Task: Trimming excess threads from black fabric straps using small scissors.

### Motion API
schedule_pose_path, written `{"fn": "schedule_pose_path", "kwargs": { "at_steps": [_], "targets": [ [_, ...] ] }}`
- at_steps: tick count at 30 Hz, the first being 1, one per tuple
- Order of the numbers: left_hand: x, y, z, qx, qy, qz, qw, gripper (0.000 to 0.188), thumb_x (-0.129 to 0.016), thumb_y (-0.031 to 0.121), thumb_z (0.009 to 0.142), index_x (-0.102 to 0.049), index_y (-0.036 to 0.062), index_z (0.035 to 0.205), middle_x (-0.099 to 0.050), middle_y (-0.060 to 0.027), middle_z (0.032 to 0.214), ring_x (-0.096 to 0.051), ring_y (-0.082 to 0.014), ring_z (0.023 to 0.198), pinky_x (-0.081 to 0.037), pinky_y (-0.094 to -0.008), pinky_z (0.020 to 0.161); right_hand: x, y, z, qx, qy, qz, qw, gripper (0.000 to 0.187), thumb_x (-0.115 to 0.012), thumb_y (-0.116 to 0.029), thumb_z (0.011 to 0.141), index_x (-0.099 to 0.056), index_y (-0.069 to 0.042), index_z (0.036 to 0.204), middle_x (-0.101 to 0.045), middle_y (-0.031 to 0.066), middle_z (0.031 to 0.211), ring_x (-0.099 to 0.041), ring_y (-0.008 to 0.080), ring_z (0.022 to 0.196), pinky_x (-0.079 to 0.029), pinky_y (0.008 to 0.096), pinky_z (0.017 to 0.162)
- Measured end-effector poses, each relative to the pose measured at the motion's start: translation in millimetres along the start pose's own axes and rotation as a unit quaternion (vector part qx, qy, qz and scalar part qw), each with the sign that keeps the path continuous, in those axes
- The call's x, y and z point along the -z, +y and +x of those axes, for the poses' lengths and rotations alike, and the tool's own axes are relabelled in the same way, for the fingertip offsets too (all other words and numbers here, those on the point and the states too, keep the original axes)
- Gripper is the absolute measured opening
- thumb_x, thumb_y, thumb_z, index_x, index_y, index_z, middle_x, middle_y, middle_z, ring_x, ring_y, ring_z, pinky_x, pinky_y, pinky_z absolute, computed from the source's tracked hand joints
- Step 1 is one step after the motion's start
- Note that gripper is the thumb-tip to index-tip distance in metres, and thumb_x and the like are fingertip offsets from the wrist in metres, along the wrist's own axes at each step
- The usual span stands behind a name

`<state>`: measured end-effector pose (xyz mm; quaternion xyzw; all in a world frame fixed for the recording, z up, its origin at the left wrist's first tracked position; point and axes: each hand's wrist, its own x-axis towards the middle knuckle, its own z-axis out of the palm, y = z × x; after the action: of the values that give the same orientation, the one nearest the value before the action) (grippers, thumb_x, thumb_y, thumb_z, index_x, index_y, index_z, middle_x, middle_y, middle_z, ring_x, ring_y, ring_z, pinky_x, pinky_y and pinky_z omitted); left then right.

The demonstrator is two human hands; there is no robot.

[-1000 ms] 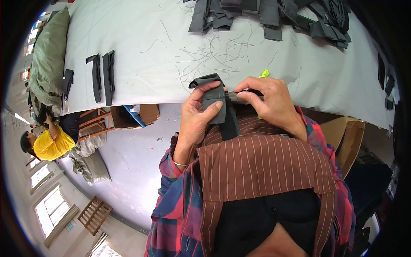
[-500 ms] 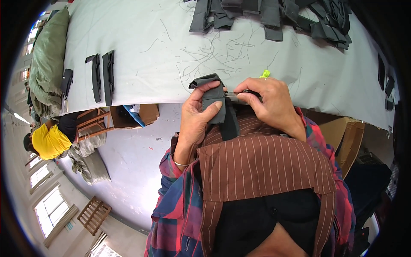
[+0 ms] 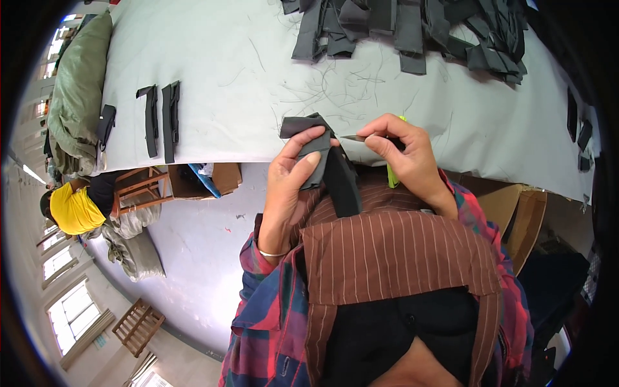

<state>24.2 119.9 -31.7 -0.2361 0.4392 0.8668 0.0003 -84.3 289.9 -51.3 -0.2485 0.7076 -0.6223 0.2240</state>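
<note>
In front of my waist, at the table's near edge, my left hand (image 3: 287, 177) pinches a folded dark grey fabric strip (image 3: 343, 187) between thumb and fingers. One end of the strip folds over above the fingers, and the other hangs down over the brown striped apron (image 3: 400, 251). My right hand (image 3: 412, 155) is closed around small thread snips (image 3: 354, 137) with a pointed metal tip and a dark handle. The tip points left, close to the strip's edge but apart from it. A neon yellow-green ribbon (image 3: 392, 176) shows beside the right hand.
A pale cloth-covered table (image 3: 213, 116) spreads ahead, with loose dark threads (image 3: 335, 84) on it. Dark fabric strips (image 3: 409, 39) are heaped at the far right; two more strips (image 3: 170, 122) lie at left. A cardboard box (image 3: 525, 216) stands below right. Someone in yellow (image 3: 76, 209) is at far left.
The snips have drawn back a little to the right, away from the strip, and their tip now looks narrower. The strip has turned slightly in my left hand. The ribbon now hangs lower.
</note>
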Motion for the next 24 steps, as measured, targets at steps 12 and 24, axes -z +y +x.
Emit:
{"fn": "schedule_pose_path", "kwargs": {
  "at_steps": [12, 24],
  "targets": [
    [-29, 7, -2, -0.074, -0.051, 0.144, 0.986, 0.035, -0.06, 0.001, 0.086, -0.035, 0.008, 0.109, -0.058, -0.0073, 0.099, -0.054, -0.0075, 0.086, -0.045, -0.0213, 0.071, -8, -24, 36, 0.118, 0.045, 0.005, 0.992, 0.011, -0.066, 0.001, 0.078, -0.064, -0.003, 0.088, -0.057, 0.0008, 0.067, -0.052, 0.0071, 0.064, -0.043, 0.0214, 0.06],
    [-42, 47, -4, -0.257, 0.018, 0.364, 0.895, 0.055, -0.059, -0.004, 0.081, -0.042, -0.0013, 0.133, -0.064, -0.0063, 0.082, -0.056, -0.009, 0.085, -0.043, -0.0206, 0.081, 9, -93, 41, 0.118, -0.007, 0.121, 0.986, 0.007, -0.064, -0.005, 0.084, -0.058, -0.002, 0.084, -0.05, -0.0068, 0.073, -0.041, 0.0006, 0.068, -0.033, 0.0171, 0.059]
  ]
}}
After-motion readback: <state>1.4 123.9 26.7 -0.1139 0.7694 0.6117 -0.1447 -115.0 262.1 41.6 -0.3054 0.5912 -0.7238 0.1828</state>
